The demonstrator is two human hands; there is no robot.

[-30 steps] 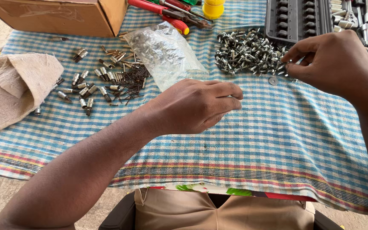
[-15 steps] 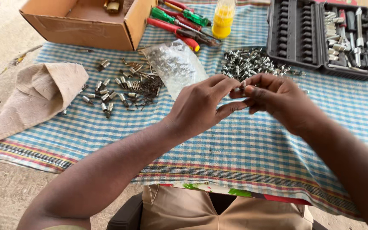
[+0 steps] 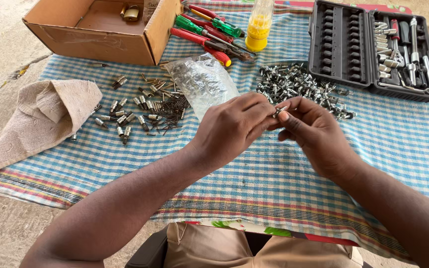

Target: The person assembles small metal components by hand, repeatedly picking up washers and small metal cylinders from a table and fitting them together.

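A small silvery screw (image 3: 280,109) was pinched between the fingertips of both hands, raised above the checked cloth (image 3: 284,173) that covered the tabletop. The left hand (image 3: 232,126) was closed around it from one side, thumb and forefinger meeting at the tip, and the right hand (image 3: 314,131) was closed on it from the other, so the screw sat exactly where the two sets of fingertips met (whether a washer was on it was too small to tell).

In my judgement the main risk was a slip: the piece was tiny and held only at the fingertips, so any loosening of the pinch would let it fall onto the cloth, where it could roll into the pile of similar screws (image 3: 301,89) just beyond the hands and be lost among them.

Left of that pile lay a crumpled clear plastic bag (image 3: 202,82), then scattered bits and nails (image 3: 150,106). Further back stood an open black socket set case (image 3: 373,47), a yellow bottle (image 3: 258,30), red-handled pliers (image 3: 202,42) and a cardboard box (image 3: 100,30).
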